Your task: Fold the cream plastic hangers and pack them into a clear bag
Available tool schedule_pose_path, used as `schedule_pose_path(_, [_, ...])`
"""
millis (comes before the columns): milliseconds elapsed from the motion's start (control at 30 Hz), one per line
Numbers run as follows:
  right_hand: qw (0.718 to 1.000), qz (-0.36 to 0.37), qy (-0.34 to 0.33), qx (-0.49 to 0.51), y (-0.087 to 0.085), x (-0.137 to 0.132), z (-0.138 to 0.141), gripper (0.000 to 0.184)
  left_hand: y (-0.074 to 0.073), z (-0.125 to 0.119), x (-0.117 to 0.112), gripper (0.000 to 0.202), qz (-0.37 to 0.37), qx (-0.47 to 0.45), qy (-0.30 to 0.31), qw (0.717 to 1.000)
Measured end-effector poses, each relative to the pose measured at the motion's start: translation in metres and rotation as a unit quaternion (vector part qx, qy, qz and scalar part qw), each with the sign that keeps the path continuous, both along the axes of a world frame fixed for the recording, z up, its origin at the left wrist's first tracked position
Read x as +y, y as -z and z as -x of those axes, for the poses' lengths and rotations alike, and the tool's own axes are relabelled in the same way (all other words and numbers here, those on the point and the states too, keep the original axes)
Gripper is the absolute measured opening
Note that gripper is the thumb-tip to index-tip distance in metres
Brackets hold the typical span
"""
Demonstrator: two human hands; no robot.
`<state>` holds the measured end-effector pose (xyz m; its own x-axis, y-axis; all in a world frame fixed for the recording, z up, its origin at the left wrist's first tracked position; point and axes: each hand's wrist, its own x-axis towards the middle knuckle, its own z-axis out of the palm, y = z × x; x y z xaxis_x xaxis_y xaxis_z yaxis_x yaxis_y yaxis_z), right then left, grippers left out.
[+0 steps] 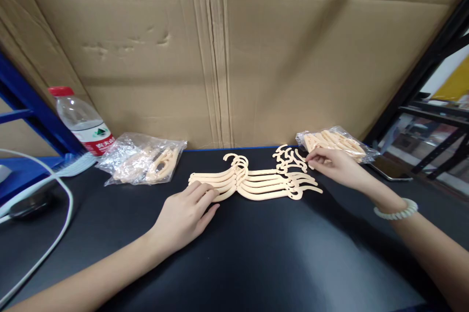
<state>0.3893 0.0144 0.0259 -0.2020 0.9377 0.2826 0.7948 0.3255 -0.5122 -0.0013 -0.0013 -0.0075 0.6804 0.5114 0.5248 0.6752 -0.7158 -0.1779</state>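
Note:
Several small cream plastic hangers (256, 182) lie overlapped in a row on the black tabletop (256, 253). My left hand (186, 216) rests flat on the row's left end, fingers stretched over the hanger arms. My right hand (335, 165) is at the row's far right, fingertips pinched on the end of one hanger near a cluster of hooks (289, 158).
A clear bag of hangers (142, 160) lies at the back left, another bag (335, 142) at the back right. A water bottle (82, 121) stands far left beside a blue frame. A white cable (54, 234) loops left. A phone (388, 167) lies right. Cardboard (227, 57) walls the back.

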Motion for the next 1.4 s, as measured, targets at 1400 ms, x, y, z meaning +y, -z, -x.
schedule_pose_path(1400, [0.908,0.001,0.079,-0.411,-0.024,0.059,0.021,0.035,0.007,0.002,0.007,0.051,0.189,0.058,-0.043,0.979])
